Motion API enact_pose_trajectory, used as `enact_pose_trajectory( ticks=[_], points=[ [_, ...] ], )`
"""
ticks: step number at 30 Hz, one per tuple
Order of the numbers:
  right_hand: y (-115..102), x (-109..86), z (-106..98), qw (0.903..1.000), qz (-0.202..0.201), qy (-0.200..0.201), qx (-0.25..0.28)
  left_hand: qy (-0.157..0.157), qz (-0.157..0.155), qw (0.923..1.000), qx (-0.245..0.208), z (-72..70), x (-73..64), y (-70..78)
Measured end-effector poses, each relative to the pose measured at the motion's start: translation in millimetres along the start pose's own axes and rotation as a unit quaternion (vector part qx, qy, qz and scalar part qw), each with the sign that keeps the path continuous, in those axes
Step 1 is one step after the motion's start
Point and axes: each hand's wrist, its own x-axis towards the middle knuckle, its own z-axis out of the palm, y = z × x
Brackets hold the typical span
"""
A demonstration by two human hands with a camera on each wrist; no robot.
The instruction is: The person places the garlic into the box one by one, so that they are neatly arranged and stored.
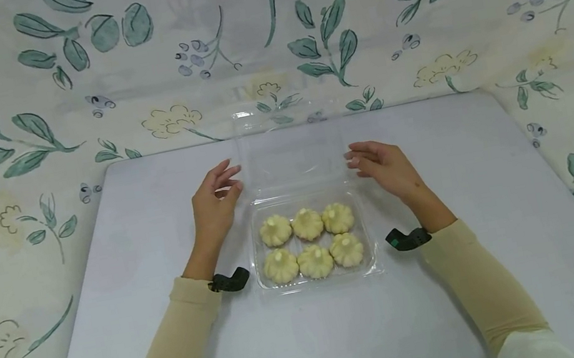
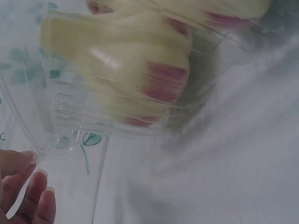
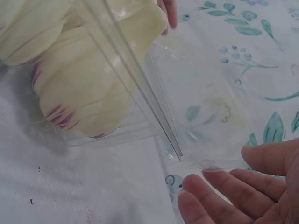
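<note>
A clear plastic clamshell box [image 1: 372, 253] stands on the table with its lid [image 1: 292, 159] raised at the far side. Several pale yellow garlic bulbs [image 1: 308, 224] fill its base in two rows; purple streaks show low on a garlic bulb [image 2: 126, 70] in the left wrist view. My left hand [image 1: 215, 200] is at the lid's left side, one fingertip touching the lid's corner with the other fingers loosely bent. On the opposite side, my right hand [image 1: 384, 166] has its fingers [image 3: 243, 191] spread and relaxed, fingertips right at the lid's edge.
The box stands mid-table on a white tabletop [image 1: 325, 337]. Behind the table's far edge hangs a cloth [image 1: 251, 33] printed with leaves and flowers, which also shows at both sides. Black wrist cameras [image 1: 230, 280] sit on both wrists, close beside the box.
</note>
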Motion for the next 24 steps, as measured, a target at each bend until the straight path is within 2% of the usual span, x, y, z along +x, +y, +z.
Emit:
enact_pose_trajectory(
  ticks=[9,15,24],
  points=[
    [-4,-0.5,1,0.9986,-0.047,0.022,-0.012,0.014,0.073,0.9969,0.027,-1.9,-1.1,0.5],
    [-5,-3.6,2,0.9967,-0.072,0.034,-0.016,0.003,0.094,0.9951,0.032,-6.3,0.7,4.2],
    [-3,-14.8,2,0.9904,-0.118,0.055,-0.046,-0.013,0.124,0.989,0.08,-11.2,-3.7,12.4]
  ],
)
